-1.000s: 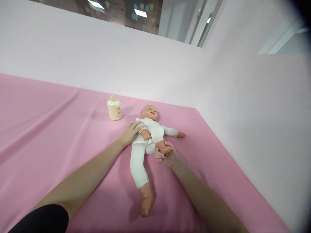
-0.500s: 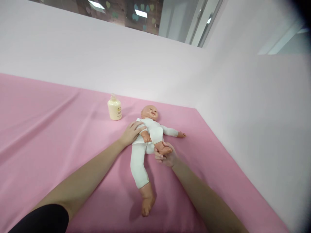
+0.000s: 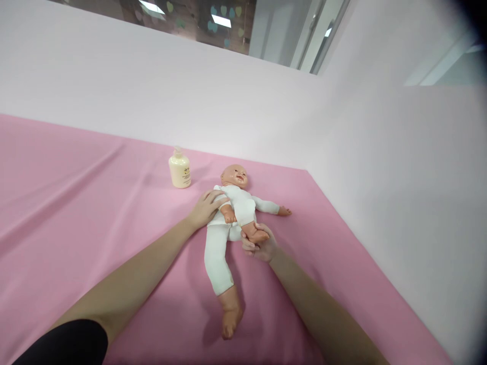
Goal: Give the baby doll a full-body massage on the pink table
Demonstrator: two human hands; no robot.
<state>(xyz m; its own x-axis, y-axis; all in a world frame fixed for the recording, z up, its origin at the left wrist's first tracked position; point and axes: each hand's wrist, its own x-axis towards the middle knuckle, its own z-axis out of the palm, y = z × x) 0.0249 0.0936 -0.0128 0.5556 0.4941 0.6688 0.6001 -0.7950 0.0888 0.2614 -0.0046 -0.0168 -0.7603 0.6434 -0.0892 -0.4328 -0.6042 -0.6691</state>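
Note:
A baby doll [image 3: 242, 198] with a white cloth body lies on its back, head toward the far wall. My left hand [image 3: 206, 207] is closed over the doll's arm and side at the left, pressing them against its trunk. One leg of the doll is bent up over its belly, and my right hand [image 3: 265, 246] grips the foot [image 3: 254, 232] from beneath. The other leg [image 3: 218, 258] stretches toward me on the sheet. Out to the right lies the doll's second arm [image 3: 266, 205].
A pale yellow pump bottle [image 3: 179, 171] stands left of the doll's head. Pink sheeting [image 3: 125, 218] with a few creases covers the surface. White walls [image 3: 190, 96] rise behind and on the right, with a window [image 3: 198, 23] above the back one.

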